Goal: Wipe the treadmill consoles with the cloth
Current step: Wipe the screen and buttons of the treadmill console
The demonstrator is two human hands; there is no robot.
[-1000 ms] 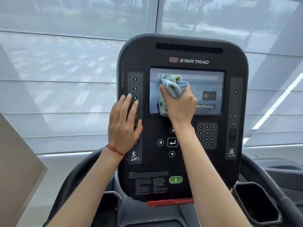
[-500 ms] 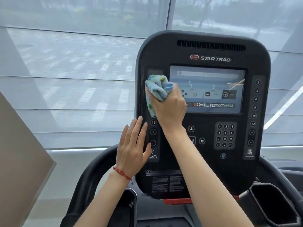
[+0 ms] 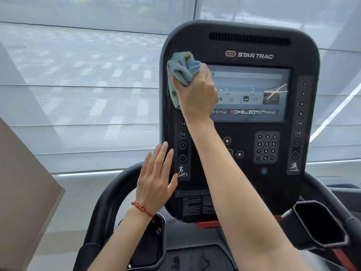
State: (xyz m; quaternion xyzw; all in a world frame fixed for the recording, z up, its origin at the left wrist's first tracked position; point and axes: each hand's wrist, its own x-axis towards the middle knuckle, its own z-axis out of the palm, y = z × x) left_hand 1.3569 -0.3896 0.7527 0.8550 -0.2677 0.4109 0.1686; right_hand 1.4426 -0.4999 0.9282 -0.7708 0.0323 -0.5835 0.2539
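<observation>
A black Star Trac treadmill console (image 3: 242, 178) stands upright in front of me, its screen (image 3: 252, 94) lit. My right hand (image 3: 197, 96) grips a bunched light-blue cloth (image 3: 181, 73) with coloured dots and presses it against the console's upper left, over the left button column and the screen's left edge. My left hand (image 3: 156, 178) is flat with fingers together and extended, resting at the console's lower left edge beside the incline icon. It holds nothing. A red bead bracelet circles that wrist.
A black curved handrail (image 3: 109, 202) loops at the lower left. Cup holders sit at the lower left (image 3: 148, 245) and lower right (image 3: 320, 225). A red safety strip (image 3: 207, 224) runs under the console. Shaded windows (image 3: 78, 85) fill the background. A beige panel (image 3: 21, 194) stands at far left.
My right hand has slid the cloth from the screen's left part leftward and up onto the left button column. My left hand has dropped from the buttons to the console's lower left edge.
</observation>
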